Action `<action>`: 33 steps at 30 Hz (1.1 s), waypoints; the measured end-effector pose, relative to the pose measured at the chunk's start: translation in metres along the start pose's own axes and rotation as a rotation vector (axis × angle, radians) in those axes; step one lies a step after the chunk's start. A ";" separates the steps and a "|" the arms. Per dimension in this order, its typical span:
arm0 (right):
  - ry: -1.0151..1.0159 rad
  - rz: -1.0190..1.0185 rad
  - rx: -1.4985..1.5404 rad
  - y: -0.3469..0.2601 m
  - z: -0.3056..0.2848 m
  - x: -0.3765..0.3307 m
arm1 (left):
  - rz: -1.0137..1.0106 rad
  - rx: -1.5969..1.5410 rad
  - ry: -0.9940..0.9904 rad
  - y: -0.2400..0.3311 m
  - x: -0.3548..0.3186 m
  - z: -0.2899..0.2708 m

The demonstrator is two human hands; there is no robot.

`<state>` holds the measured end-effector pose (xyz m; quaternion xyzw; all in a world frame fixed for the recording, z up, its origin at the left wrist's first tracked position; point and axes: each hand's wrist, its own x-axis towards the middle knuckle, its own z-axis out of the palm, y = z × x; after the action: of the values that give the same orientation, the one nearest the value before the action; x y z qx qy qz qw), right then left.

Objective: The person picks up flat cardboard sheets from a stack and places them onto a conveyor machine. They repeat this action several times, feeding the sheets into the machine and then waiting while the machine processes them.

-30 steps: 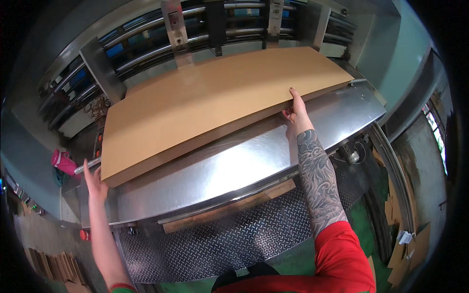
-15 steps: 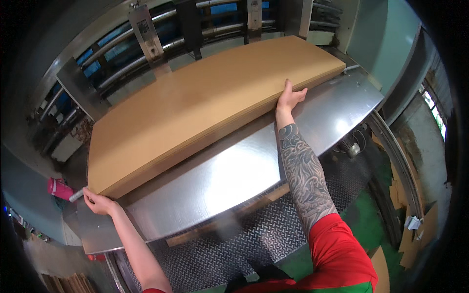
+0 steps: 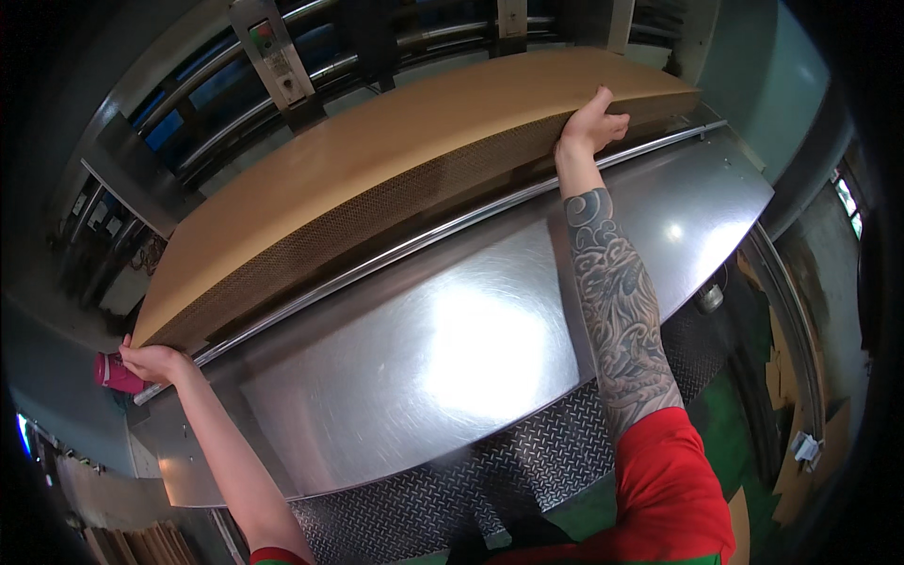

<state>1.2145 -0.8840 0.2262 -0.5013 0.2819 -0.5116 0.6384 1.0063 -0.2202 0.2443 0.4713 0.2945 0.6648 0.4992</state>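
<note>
A thick stack of brown corrugated cardboard sheets (image 3: 377,151) lies lengthwise before me, its near fluted side showing and its long shape bowed. My left hand (image 3: 153,362) is at the near left corner, fingers curled round it. Against the near side, toward the right end, my right hand (image 3: 591,130) grips the stack with the thumb up at the top edge; its other fingers are partly hidden. Along the stack's near side runs a metal rod (image 3: 452,218), on the far part of a shiny metal table (image 3: 395,386).
A machine with metal rollers (image 3: 221,71) and an upright bracket (image 3: 273,56) stands behind the stack. Near the left corner sits a pink container (image 3: 115,375). Below the table is a tread-plate floor (image 3: 424,508); cardboard pieces (image 3: 833,452) lean at the right.
Both hands have moved away from me with the stack, toward the rollers. Its near side now shows more of the fluted edges, and the metal rod has come into view along it.
</note>
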 end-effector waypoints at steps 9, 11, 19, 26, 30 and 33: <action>0.062 0.054 0.078 -0.007 0.009 0.000 | -0.059 -0.102 0.006 0.011 -0.009 0.010; 0.017 0.049 0.089 -0.010 0.007 0.000 | -0.064 -0.100 0.010 0.016 -0.008 0.010; 0.045 0.009 -0.023 0.013 0.036 -0.001 | -0.069 -0.002 -0.005 -0.047 0.023 0.033; 0.091 0.059 -0.172 0.090 0.057 -0.014 | 0.134 0.399 0.016 -0.150 0.027 0.065; -0.026 -0.103 -0.614 0.097 0.040 -0.003 | 0.042 0.728 -0.029 -0.136 0.020 0.049; -0.023 -0.113 -0.538 0.093 0.030 0.009 | -0.051 0.763 0.021 -0.128 0.012 0.045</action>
<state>1.2776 -0.8842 0.1511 -0.6737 0.3720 -0.4472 0.4558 1.0968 -0.1707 0.1557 0.6088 0.5374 0.4999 0.3011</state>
